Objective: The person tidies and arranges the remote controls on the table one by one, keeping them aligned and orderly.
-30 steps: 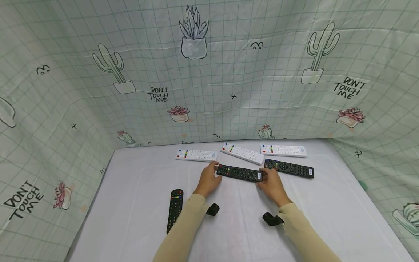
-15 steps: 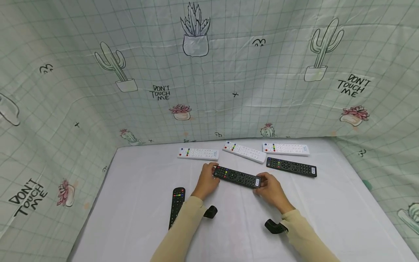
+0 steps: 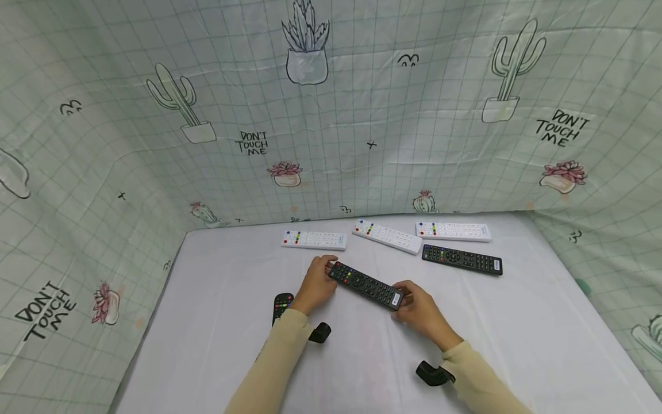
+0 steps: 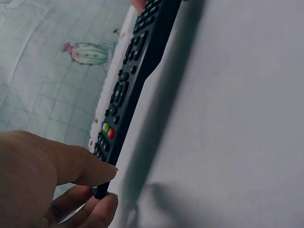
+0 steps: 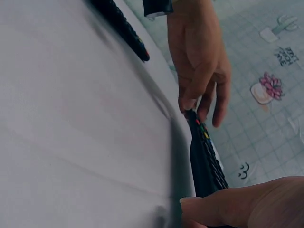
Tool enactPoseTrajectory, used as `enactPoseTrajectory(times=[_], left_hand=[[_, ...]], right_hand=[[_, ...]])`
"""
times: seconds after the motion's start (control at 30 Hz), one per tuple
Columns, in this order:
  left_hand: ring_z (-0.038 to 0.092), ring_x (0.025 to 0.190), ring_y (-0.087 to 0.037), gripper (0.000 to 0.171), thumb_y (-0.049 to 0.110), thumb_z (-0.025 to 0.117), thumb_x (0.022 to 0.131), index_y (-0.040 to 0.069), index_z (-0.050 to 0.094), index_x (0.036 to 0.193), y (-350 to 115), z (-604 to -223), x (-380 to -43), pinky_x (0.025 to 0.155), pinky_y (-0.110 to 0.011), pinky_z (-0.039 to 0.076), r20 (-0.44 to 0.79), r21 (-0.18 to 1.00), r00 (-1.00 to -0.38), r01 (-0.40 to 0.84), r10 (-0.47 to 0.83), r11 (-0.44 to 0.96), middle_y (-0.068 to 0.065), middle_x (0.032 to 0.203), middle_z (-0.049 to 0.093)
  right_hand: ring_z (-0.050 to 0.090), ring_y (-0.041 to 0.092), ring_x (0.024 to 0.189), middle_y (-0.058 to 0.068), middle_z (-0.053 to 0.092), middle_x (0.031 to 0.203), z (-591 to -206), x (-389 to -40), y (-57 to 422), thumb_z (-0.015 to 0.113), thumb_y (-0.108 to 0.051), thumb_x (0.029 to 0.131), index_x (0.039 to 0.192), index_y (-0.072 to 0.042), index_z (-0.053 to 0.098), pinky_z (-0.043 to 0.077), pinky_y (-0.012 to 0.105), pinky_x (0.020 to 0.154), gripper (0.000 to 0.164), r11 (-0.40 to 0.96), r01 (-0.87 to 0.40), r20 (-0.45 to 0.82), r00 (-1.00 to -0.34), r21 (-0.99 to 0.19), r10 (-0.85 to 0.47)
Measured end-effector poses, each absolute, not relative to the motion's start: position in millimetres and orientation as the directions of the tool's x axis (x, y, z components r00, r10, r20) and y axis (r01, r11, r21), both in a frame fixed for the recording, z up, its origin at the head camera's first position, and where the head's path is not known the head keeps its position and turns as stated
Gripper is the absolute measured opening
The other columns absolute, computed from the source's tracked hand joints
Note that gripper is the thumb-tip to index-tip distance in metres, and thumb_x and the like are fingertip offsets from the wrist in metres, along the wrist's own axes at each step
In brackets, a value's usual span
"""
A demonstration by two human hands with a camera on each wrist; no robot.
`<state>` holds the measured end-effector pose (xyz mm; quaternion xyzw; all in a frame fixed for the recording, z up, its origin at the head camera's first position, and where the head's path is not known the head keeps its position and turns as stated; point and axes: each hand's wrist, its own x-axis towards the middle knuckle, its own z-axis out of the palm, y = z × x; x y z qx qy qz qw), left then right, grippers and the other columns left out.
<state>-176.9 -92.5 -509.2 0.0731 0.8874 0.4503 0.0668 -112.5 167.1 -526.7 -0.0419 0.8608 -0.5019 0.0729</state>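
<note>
A black remote control (image 3: pixel 365 285) with coloured buttons is held between both hands, slanting down to the right in the head view. My left hand (image 3: pixel 316 284) pinches its far-left end between thumb and fingers, as the left wrist view shows on the remote's tip (image 4: pixel 110 142). At the labelled end, my right hand (image 3: pixel 421 310) grips it with the thumb along the near side. A shadow beneath the remote shows it raised off the white tablecloth. Under the left forearm lies another black remote (image 3: pixel 282 305), mostly covered by the sleeve.
Along the back lie three white remotes: one at left (image 3: pixel 314 240), one slanted in the middle (image 3: pixel 388 236), one at right (image 3: pixel 453 231). A further black remote (image 3: pixel 462 260) lies just in front of the right one. A patterned cloth (image 3: pixel 362 115) rises behind the table.
Both hands have drawn the black remote toward the person and to the left, away from the other black remote, and its right end has swung nearer. The left sleeve now covers more of the left remote.
</note>
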Motion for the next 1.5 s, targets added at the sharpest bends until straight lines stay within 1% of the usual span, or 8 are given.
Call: enactPoseTrajectory(times=[0.1, 0.3, 0.53, 0.73, 0.93, 1.13, 1.3, 1.5], left_hand=[[0.058, 0.112, -0.034, 0.058, -0.018, 0.061, 0.081, -0.007, 0.059, 0.138, -99.1, -507.2, -176.1, 0.100, -0.049, 0.052, -0.061, 0.801, -0.975, 0.080, 0.213, 0.594, -0.023, 0.123, 0.057], [0.059, 0.110, -0.033, 0.059, -0.021, 0.062, 0.079, -0.007, 0.061, 0.136, -111.2, -505.8, -174.0, 0.099, -0.048, 0.053, -0.073, 0.767, -0.968, 0.100, 0.240, 0.634, -0.022, 0.120, 0.058], [0.057, 0.097, -0.026, 0.059, -0.023, 0.060, 0.076, -0.009, 0.064, 0.133, -122.3, -503.3, -169.0, 0.091, -0.042, 0.052, -0.086, 0.726, -0.951, 0.145, 0.298, 0.672, -0.018, 0.111, 0.058], [0.058, 0.094, -0.025, 0.054, -0.023, 0.061, 0.077, -0.010, 0.067, 0.128, -131.8, -502.0, -164.7, 0.087, -0.041, 0.052, -0.103, 0.709, -0.933, 0.175, 0.346, 0.683, -0.016, 0.105, 0.058], [0.059, 0.099, -0.027, 0.055, -0.024, 0.059, 0.077, -0.009, 0.067, 0.130, -134.7, -502.1, -161.8, 0.092, -0.045, 0.054, -0.148, 0.695, -0.921, 0.163, 0.361, 0.700, -0.015, 0.105, 0.058], [0.059, 0.104, -0.030, 0.056, -0.024, 0.057, 0.079, -0.007, 0.067, 0.132, -137.5, -502.4, -158.6, 0.100, -0.050, 0.052, -0.174, 0.688, -0.914, 0.153, 0.366, 0.709, -0.015, 0.109, 0.058], [0.059, 0.106, -0.030, 0.056, -0.024, 0.056, 0.080, -0.008, 0.066, 0.133, -138.8, -507.1, -157.5, 0.103, -0.051, 0.051, -0.168, 0.682, -0.908, 0.174, 0.384, 0.710, -0.015, 0.110, 0.058], [0.060, 0.109, -0.031, 0.056, -0.024, 0.055, 0.081, -0.008, 0.066, 0.133, -139.3, -509.2, -153.6, 0.106, -0.052, 0.050, -0.169, 0.670, -0.906, 0.184, 0.389, 0.719, -0.015, 0.111, 0.058]], right_hand=[[0.066, 0.022, 0.089, 0.018, 0.069, 0.110, -527.7, -107.5, 161.7, 0.084, 0.017, 0.071, 0.127, 0.006, 0.062, 0.054, 0.027, 0.071, 0.061, 0.476, -0.020, -0.073, -0.982, -0.879, -0.176], [0.063, 0.019, 0.088, 0.017, 0.068, 0.109, -525.6, -95.6, 148.7, 0.083, 0.017, 0.071, 0.129, 0.006, 0.061, 0.053, 0.026, 0.070, 0.063, 0.450, -0.042, -0.075, -0.969, -0.892, -0.238], [0.062, 0.020, 0.088, 0.017, 0.064, 0.111, -521.6, -82.9, 138.2, 0.083, 0.016, 0.072, 0.132, 0.008, 0.058, 0.054, 0.025, 0.067, 0.065, 0.406, -0.051, -0.086, -0.947, -0.912, -0.310], [0.062, 0.018, 0.088, 0.015, 0.064, 0.108, -524.0, -75.8, 132.0, 0.080, 0.017, 0.071, 0.131, 0.008, 0.058, 0.056, 0.024, 0.068, 0.064, 0.377, -0.072, -0.073, -0.932, -0.924, -0.356], [0.062, 0.013, 0.085, 0.013, 0.066, 0.105, -526.7, -67.2, 124.6, 0.078, 0.017, 0.070, 0.130, 0.009, 0.058, 0.056, 0.023, 0.067, 0.064, 0.344, -0.104, -0.042, -0.920, -0.933, -0.390], [0.063, 0.012, 0.087, 0.012, 0.065, 0.106, -528.0, -58.1, 115.8, 0.078, 0.016, 0.073, 0.133, 0.010, 0.056, 0.058, 0.023, 0.069, 0.064, 0.319, -0.081, -0.063, -0.907, -0.944, -0.416], [0.064, 0.013, 0.088, 0.012, 0.064, 0.106, -529.6, -53.7, 111.6, 0.077, 0.017, 0.073, 0.134, 0.011, 0.055, 0.059, 0.024, 0.071, 0.066, 0.305, -0.071, -0.067, -0.905, -0.950, -0.420], [0.064, 0.009, 0.086, 0.011, 0.065, 0.105, -531.8, -50.8, 109.2, 0.078, 0.016, 0.072, 0.135, 0.012, 0.054, 0.059, 0.024, 0.070, 0.067, 0.307, -0.082, -0.062, -0.900, -0.948, -0.432]])
